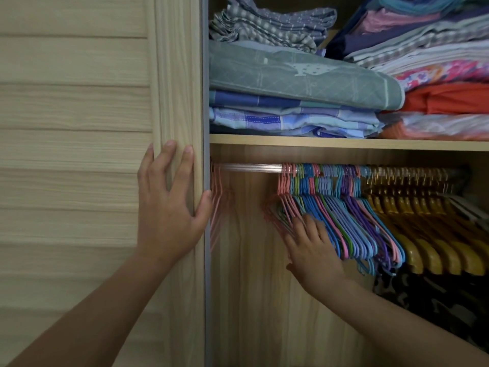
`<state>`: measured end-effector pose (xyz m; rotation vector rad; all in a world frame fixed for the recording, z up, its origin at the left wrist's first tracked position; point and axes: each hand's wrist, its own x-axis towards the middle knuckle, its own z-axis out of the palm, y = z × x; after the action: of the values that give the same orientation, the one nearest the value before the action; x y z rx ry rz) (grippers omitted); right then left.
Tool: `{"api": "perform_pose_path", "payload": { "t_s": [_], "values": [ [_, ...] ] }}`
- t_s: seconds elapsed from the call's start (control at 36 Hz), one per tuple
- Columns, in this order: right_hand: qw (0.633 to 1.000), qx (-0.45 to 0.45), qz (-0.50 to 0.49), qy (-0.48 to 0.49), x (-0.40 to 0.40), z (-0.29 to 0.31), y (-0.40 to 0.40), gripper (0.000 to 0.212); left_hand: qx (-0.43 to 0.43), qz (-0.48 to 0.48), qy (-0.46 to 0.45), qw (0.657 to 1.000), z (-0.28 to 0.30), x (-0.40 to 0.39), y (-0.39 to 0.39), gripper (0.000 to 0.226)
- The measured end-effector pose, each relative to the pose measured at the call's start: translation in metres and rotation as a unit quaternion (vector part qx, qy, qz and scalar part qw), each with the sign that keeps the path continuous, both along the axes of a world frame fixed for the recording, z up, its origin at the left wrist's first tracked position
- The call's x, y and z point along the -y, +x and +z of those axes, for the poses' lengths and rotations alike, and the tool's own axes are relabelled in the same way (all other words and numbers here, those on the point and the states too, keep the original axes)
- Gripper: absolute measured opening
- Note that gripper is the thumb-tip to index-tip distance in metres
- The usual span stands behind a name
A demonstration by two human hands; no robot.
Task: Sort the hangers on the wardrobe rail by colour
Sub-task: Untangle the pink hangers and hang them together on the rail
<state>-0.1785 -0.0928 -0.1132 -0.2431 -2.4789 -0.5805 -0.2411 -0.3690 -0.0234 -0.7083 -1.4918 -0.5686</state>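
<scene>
Below the shelf [344, 144], the right hand [315, 250] touches pink hangers [287, 207] on the rail [251, 168]; the left hand [169, 207] grips the door edge [180, 102].

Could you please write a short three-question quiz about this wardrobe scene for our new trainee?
1. True or false: the left hand holds the edge of the wardrobe door.
2. Multiple choice: which hangers does the right hand touch? A) the yellow hangers B) the mixed pink, blue and purple hangers C) the small pink group at the rail's left end
3. Fill in: above the rail, the shelf carries folded ____.

Key
1. True; its thumb wraps round the edge.
2. B
3. Fabrics; stacked in piles.
</scene>
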Motion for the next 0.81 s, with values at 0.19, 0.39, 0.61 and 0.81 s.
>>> {"api": "perform_pose_path", "payload": {
  "t_s": [0.19,0.39,0.61,0.81],
  "values": [
    [0.994,0.032,-0.018,0.101,-0.004,0.009,0.000,0.026,-0.007,0.001,0.001,1.000,0.000,-0.001,0.000,0.065],
    [0.997,-0.048,0.017,0.064,0.002,0.027,0.007,0.026,-0.004,-0.005,0.008,1.000,-0.001,-0.001,-0.001,0.064],
    [0.996,-0.010,0.064,-0.058,0.025,0.071,0.013,0.050,-0.004,-0.002,0.005,1.000,-0.001,-0.001,-0.002,0.065],
    [0.991,-0.062,0.079,-0.092,0.005,0.077,-0.044,0.029,0.001,0.016,-0.010,1.000,-0.002,0.001,-0.003,0.067]
  ]
}}
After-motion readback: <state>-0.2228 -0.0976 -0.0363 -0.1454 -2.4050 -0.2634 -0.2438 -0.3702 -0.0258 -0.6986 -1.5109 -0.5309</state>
